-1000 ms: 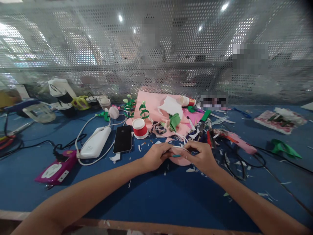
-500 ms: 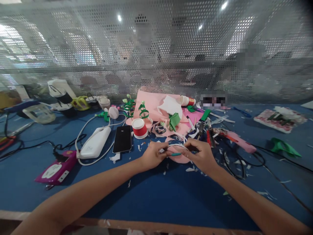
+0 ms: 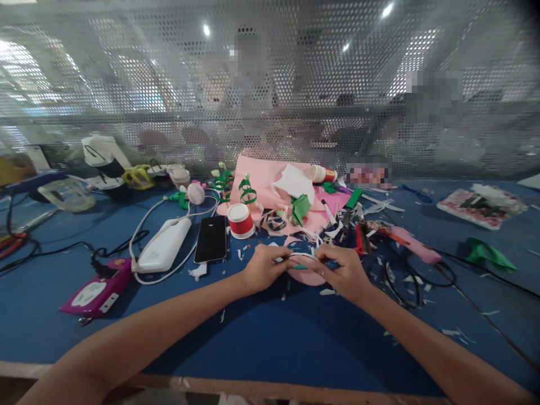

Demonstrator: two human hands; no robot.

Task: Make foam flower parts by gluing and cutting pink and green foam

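Note:
My left hand (image 3: 266, 266) and my right hand (image 3: 343, 269) meet over the blue table, thumbs and fingers pinched. Between them runs a thin, curved white strip (image 3: 304, 255) with a dark edge, one end in each pinch. A small teal piece (image 3: 300, 267) shows just under the strip at the fingertips; what it is I cannot make out. Beneath the hands lies a round-edged piece of pink paper (image 3: 310, 278), partly covered by them. A red paper cup (image 3: 241, 221) with a white base stands upside down left of the pink pile.
A black phone (image 3: 211, 239), a white power bank (image 3: 165, 246) and a magenta power strip (image 3: 99, 288) lie to the left. Behind are pink sheets (image 3: 265, 180) and green paper curls (image 3: 248, 194). A pink glue gun (image 3: 415, 244) with cords lies right. A perforated screen (image 3: 270, 107) backs the table.
The fingertips have come slightly closer together, and the strip between them sits a little lower and flatter. Less of the teal piece shows.

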